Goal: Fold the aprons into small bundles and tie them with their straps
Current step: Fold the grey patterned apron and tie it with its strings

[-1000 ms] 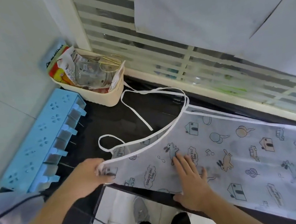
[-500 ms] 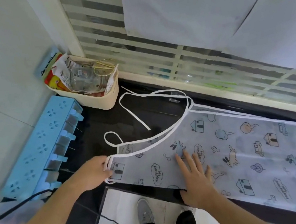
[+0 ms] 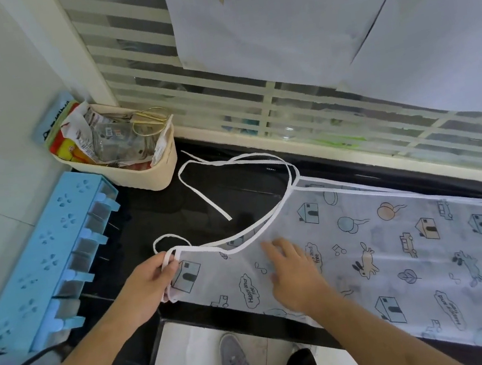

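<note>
A thin white apron printed with cartoon houses and animals [image 3: 400,239] is lying flat on the black glossy counter [image 3: 205,206], running toward four o'clock, likely spread for folding. The right hand [image 3: 295,274] is pressing it open-palmed, seemingly anchoring it; the left hand [image 3: 148,285], at nine o'clock, is pinching its corner. Its white straps [image 3: 204,197] are trailing toward twelve. Its print is reading "Happy and free".

My left hand [image 3: 151,283] has shifted its grip on the apron [image 3: 369,244] corner, fingers now curled round the strap [image 3: 169,258] end there. My right hand [image 3: 292,272] has gone from flat on the cloth to lifted, fingers loosely bent.
</note>
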Motion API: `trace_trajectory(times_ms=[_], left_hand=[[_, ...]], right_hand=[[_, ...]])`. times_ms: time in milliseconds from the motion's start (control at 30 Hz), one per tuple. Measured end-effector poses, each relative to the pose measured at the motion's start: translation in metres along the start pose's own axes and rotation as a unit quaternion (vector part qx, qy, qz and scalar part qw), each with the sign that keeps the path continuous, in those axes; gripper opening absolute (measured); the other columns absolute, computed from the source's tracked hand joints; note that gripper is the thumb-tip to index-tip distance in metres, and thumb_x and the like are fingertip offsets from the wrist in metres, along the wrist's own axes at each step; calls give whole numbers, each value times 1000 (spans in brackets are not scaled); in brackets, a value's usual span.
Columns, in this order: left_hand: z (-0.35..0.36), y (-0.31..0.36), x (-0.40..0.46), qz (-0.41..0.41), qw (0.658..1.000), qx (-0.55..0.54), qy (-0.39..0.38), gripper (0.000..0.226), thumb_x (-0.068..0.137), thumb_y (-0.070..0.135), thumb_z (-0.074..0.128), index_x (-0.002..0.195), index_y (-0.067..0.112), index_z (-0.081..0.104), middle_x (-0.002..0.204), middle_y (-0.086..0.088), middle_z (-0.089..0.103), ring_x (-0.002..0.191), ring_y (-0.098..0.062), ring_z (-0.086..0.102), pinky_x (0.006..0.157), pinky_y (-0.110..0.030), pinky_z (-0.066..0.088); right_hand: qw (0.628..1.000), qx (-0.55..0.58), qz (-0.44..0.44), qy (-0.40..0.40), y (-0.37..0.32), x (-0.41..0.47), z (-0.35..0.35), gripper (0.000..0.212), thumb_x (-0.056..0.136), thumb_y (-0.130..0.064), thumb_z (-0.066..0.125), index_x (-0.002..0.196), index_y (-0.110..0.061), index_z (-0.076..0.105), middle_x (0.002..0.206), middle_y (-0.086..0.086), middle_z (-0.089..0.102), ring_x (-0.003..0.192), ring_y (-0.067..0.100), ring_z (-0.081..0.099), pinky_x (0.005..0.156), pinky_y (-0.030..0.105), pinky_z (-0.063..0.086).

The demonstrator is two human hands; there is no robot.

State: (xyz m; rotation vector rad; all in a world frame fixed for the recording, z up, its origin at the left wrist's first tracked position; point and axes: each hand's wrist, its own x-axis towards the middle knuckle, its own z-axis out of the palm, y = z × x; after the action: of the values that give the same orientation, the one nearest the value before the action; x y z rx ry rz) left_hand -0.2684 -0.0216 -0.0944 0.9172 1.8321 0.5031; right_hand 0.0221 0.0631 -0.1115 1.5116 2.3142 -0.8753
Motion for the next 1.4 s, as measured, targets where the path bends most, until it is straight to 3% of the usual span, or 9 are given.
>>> trace_trajectory(times_ms=[167,333,533,700,833,967,1067,1267,1400], left_hand=[[1,-5,-5,11,1000,-4,-1,17,106,36,54,114,37,69,103,15,76,99,-5,72,71,-14,54],[-4,-21,-10,-6,999,-8,-37,14,101,40,63,111,41,72,101,21,76,99,-2,71,82,-21,53],[-17,-39,-17,-55,987,-16,-150,31,92,41,77,122,39,71,116,16,76,111,-7,71,105,-36,52],[-18,-27,-20,-82,945,-241,-204,34,101,21,63,134,23,63,130,-7,72,111,-40,72,101,-55,53],[-13,-24,-16,-91,921,-340,-168,34,100,14,60,134,11,65,130,-20,70,118,-41,69,101,-53,56],[-13,-37,-5,-94,975,-198,-38,19,100,20,65,105,10,81,107,-7,80,105,-26,76,102,-46,55],[-10,-37,-1,-81,996,-15,24,18,100,29,68,88,22,79,86,8,80,90,-16,75,80,-29,55],[1,-30,3,-36,991,125,29,13,103,41,60,112,32,64,97,14,70,85,-6,67,63,-11,46],[1,-40,9,-74,988,134,15,14,101,32,65,114,28,62,99,11,69,88,-10,69,73,-19,55]], right_hand=[[993,-105,-20,-53,-27,53,-12,69,93,-18,60,152,-34,28,131,11,59,128,35,49,112,52,36],[988,-135,2,-72,-27,73,-8,40,101,-22,58,137,-31,44,122,6,64,118,32,57,104,55,43],[990,-129,21,-56,-20,87,-11,32,104,-18,44,135,-26,48,115,7,64,108,30,59,97,52,51],[989,-128,21,-70,-16,89,-11,33,104,-17,47,136,-28,47,120,3,62,113,27,55,100,51,48],[989,-125,28,-69,-15,89,-8,35,102,-16,51,134,-28,47,118,2,60,114,26,54,101,50,46],[991,-114,30,-68,-13,90,-9,32,102,-17,50,133,-28,48,108,0,56,112,25,54,100,48,48],[992,-98,38,-64,-12,92,-10,28,104,-19,46,131,-26,50,106,0,58,106,25,55,97,47,52],[992,-110,60,-12,-13,102,-23,19,104,-18,45,123,-20,49,103,5,61,98,29,60,84,47,57],[992,-110,62,1,-17,98,-27,45,95,-9,58,135,-21,40,113,7,60,99,27,59,86,45,57]])
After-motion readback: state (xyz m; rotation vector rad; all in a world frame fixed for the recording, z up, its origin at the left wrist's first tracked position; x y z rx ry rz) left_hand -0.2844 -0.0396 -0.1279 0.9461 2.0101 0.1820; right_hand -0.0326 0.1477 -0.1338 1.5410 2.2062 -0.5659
